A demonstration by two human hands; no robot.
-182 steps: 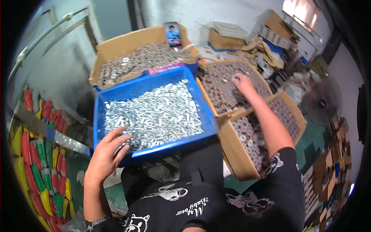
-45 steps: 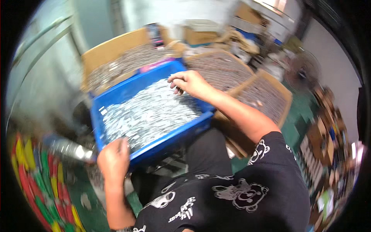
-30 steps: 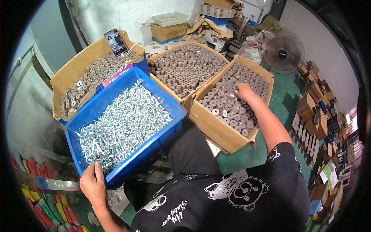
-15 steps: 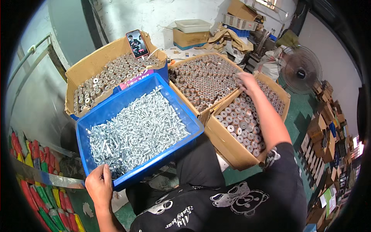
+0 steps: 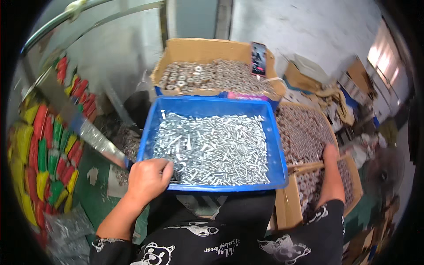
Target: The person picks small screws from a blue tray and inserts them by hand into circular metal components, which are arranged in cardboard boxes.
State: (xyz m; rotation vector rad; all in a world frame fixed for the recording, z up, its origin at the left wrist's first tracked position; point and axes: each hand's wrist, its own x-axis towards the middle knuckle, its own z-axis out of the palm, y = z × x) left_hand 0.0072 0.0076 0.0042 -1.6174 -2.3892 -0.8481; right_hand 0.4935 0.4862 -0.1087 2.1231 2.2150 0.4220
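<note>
A blue plastic bin full of small shiny metal screws or pins sits in front of me, just above my lap. My left hand is closed on its near-left corner, thumb resting over the rim. Off to the right, my right hand reaches to the boundary between two cardboard boxes. It touches or hovers beside the packed brownish ring-shaped metal parts in the farther box. Its fingers are small and blurred, and I cannot make out anything in them. More ring parts fill the nearer box.
Behind the bin stands another cardboard box of ring parts, with a phone propped on its right side. Red, green and yellow bundles are piled at left beside a metal bar. A fan stands at far right.
My view has swung left, so the bin now appears level and central and the boxes lie further right. The left hand keeps its grip on the bin; the right stays by the ring-part boxes.
</note>
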